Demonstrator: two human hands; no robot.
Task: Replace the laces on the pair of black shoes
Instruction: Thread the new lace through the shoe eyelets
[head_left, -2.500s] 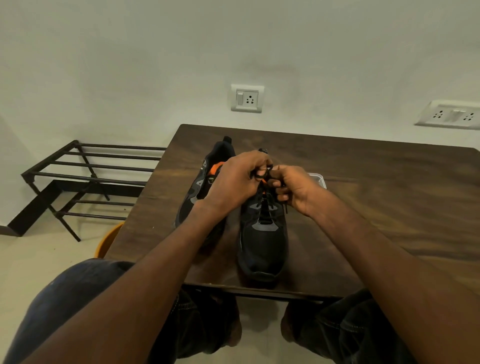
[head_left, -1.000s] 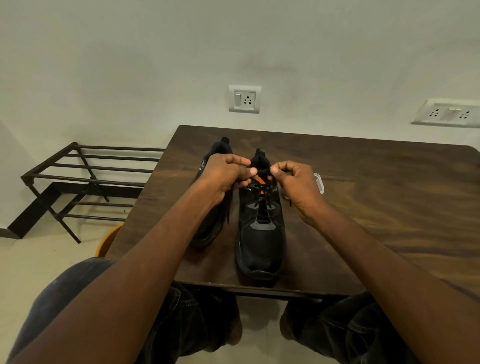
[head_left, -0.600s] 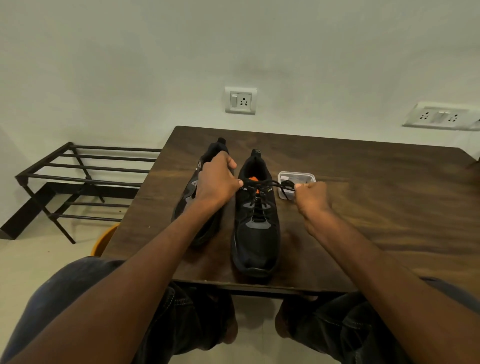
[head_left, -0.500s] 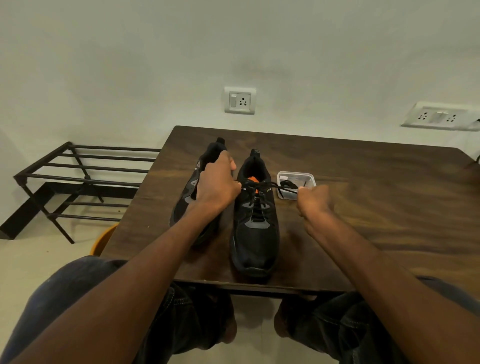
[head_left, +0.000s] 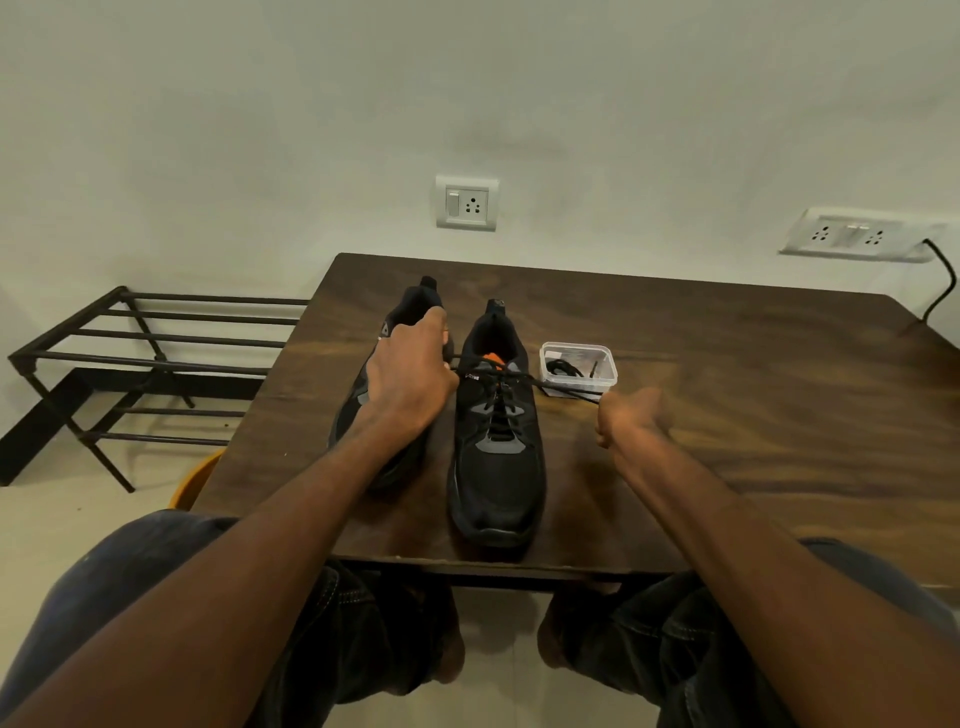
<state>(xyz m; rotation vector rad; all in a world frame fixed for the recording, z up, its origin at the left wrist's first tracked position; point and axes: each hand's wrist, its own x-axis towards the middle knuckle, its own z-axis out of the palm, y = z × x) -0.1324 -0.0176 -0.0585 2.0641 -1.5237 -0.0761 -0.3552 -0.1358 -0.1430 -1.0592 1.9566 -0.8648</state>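
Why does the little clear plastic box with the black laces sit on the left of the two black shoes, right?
Not quite. The head view shows the small clear plastic box on the right of the two black shoes, not the left. It does hold black laces.

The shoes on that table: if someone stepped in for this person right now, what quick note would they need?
Left hand: grips one end of the black lace, over the left shoe.
Right hand: grips the other end, pulled taut to the right.
Right shoe: stands on the wooden table, toe toward the person, laced through its eyelets, lace crossed at the top.
Clear plastic box: right of that shoe, holding black laces.
Done: right shoe threaded.
Left: tie the knot. The left shoe's lacing is hidden behind the left hand, so check it.
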